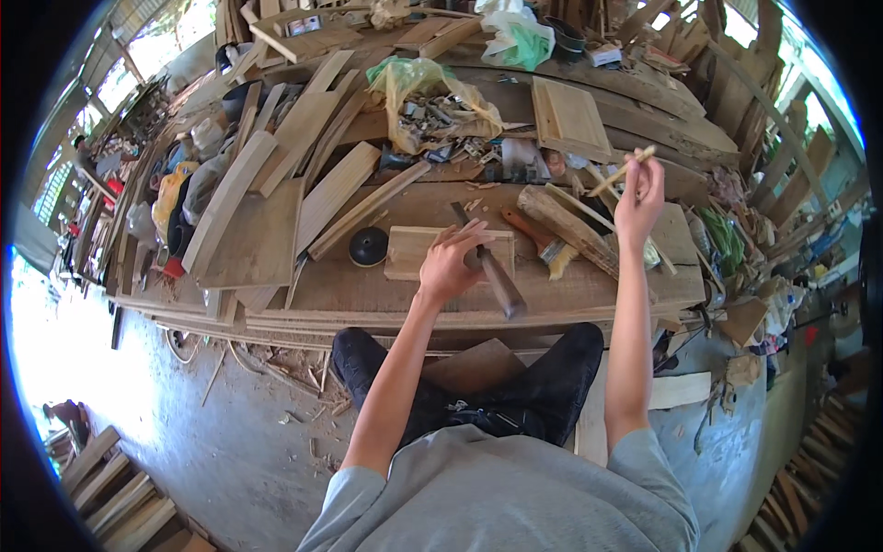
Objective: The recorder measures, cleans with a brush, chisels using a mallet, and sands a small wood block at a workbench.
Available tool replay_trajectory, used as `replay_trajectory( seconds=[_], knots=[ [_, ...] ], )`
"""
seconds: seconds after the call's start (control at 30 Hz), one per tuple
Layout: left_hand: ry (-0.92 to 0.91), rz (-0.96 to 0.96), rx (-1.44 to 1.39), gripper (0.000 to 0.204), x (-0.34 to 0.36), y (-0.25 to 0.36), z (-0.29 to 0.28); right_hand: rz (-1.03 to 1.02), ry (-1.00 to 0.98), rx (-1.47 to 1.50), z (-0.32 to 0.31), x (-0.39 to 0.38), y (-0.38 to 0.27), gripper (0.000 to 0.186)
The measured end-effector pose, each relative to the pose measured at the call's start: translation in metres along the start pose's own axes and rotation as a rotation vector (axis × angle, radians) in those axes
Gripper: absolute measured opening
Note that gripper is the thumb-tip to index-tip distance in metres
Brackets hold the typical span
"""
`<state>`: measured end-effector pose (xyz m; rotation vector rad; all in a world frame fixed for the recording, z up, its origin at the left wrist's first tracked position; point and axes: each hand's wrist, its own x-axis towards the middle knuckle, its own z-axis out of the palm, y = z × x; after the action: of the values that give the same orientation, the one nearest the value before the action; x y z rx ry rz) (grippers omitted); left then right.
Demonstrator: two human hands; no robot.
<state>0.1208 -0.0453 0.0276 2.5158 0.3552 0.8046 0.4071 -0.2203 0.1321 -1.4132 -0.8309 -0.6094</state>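
My left hand (451, 259) hides the middle of the tool (499, 281) — its handle end blurs; the lower edge crops my shirt (515, 492).

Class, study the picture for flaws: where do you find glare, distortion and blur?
In the head view, glare bleaches the floor at left nearly white; in the same head view, the workbench's front edge bows with the fisheye lens, and black rings the corners; also in the head view, the wooden handle at the left hand looks slightly soft.
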Motion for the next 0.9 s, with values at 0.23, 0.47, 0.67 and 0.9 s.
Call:
replay_trajectory(
  seconds=[0.23, 0.47, 0.67, 0.9],
  knots=[
    [0.793, -0.076, -0.611, 0.018, 0.019, -0.008, -0.037, 0.503, -0.346, 0.419, 0.024, -0.128, -0.053, 0.026],
    [1.013, -0.233, -0.842, 0.013, 0.021, -0.001, -0.137, 0.384, -0.745, 0.194, 0.055, -0.171, -0.078, 0.023],
    [0.917, -0.156, -0.828, 0.025, 0.025, 0.042, -0.178, 0.168, -0.81, 0.014, 0.071, -0.18, -0.061, 0.015],
    [0.562, -0.073, -0.973, 0.01, 0.048, 0.068, -0.176, 0.155, -0.825, 0.004, 0.076, -0.172, -0.055, 0.012]
  ],
)
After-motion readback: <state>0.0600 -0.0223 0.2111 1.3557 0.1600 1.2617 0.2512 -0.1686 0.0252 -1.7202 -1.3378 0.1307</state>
